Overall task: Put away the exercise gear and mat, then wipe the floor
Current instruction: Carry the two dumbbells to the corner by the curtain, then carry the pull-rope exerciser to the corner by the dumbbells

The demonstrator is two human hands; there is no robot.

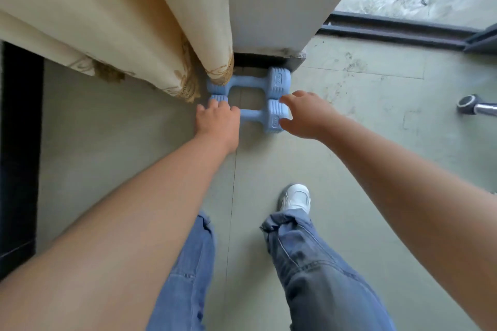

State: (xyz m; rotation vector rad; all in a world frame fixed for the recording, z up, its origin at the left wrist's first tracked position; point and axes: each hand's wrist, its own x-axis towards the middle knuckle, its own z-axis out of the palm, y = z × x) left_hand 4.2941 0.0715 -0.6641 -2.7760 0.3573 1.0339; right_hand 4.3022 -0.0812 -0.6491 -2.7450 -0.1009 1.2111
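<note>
Both forearms are bare, with no sleeves, watch or rings showing on the hands. The legs wear loose, faded blue jeans (pixel 317 263) with creased, bunched cuffs. One white sneaker (pixel 295 197) with grey trim shows below the right cuff.

The pale grey-green tiled floor (pixel 349 158), scuffed with dark marks, carries everything here. Two light blue plastic-coated dumbbells (pixel 271 105) lie side by side on it, touching, right at the foot of the white wall corner with a dark skirting (pixel 269 60). To the right of the dumbbells, well apart from them, the black-capped end of a shiny metal bar (pixel 476 106) shows above the floor at the frame's edge. On the near side of the dumbbells a white sneaker (pixel 295 197) stands on the floor. Beyond the dumbbells and to their right, a dark metal door track (pixel 398 31) borders the floor.
</note>
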